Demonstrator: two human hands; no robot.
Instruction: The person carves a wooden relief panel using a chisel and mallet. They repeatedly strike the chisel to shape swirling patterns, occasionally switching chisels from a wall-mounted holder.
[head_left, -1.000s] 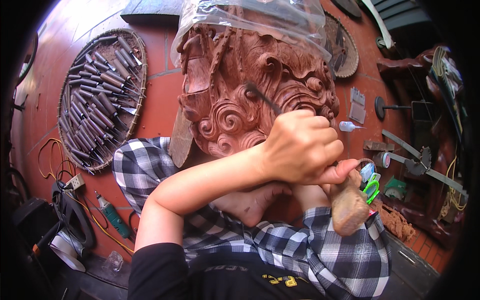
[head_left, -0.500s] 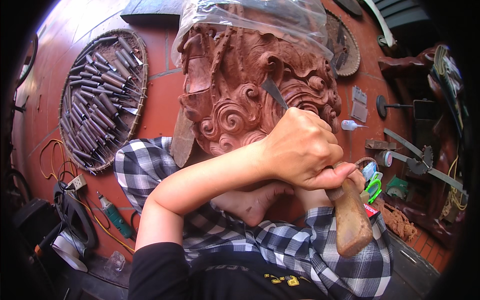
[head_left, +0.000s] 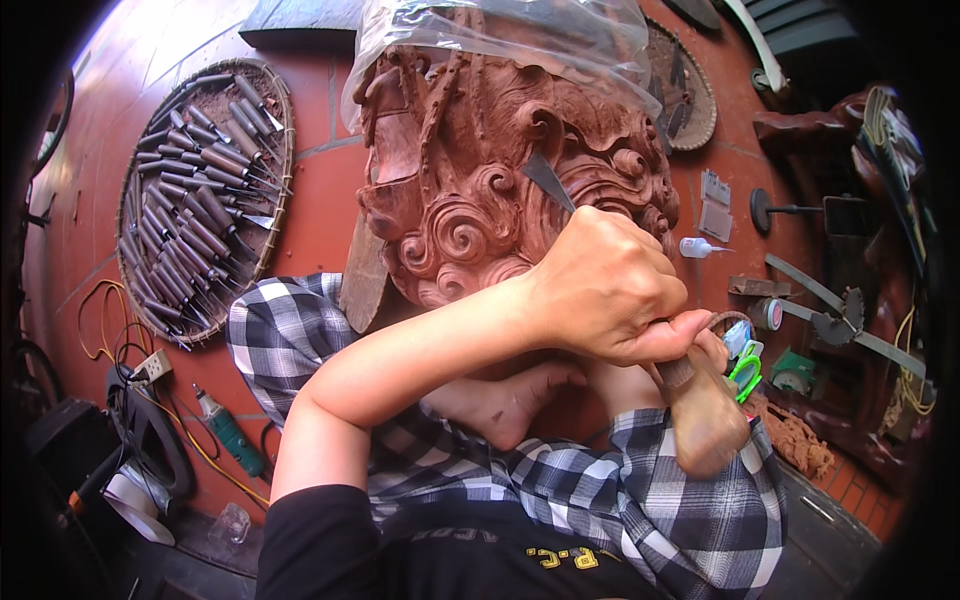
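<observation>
My left arm crosses from the lower left. My left hand (head_left: 615, 290) is closed, back upward, round a chisel (head_left: 548, 183) whose flat metal blade meets the scrolls of a reddish-brown carving (head_left: 480, 225). The fist covers most of the chisel's handle. Just below the fist, a thick, tan wooden club (head_left: 705, 425), like a mallet, lies in line with the handle; whether they touch is unclear. Fingertips show beyond my left thumb, seemingly the same hand's. I cannot make out my right hand. Clear plastic sheet (head_left: 520, 35) covers the carving's far end.
A round woven tray (head_left: 288, 190) of several chisels lies at left, another tray (head_left: 708, 120) at far right. A green power tool (head_left: 232, 435), cords and a socket block (head_left: 153, 367) lie lower left. A small bottle (head_left: 698, 248), green-handled scissors (head_left: 746, 375) and wood shavings (head_left: 800, 440) are at right.
The club has shifted upward in the picture, away from my lap, and is slightly blurred. The chisel blade and my left hand stay almost where they were.
</observation>
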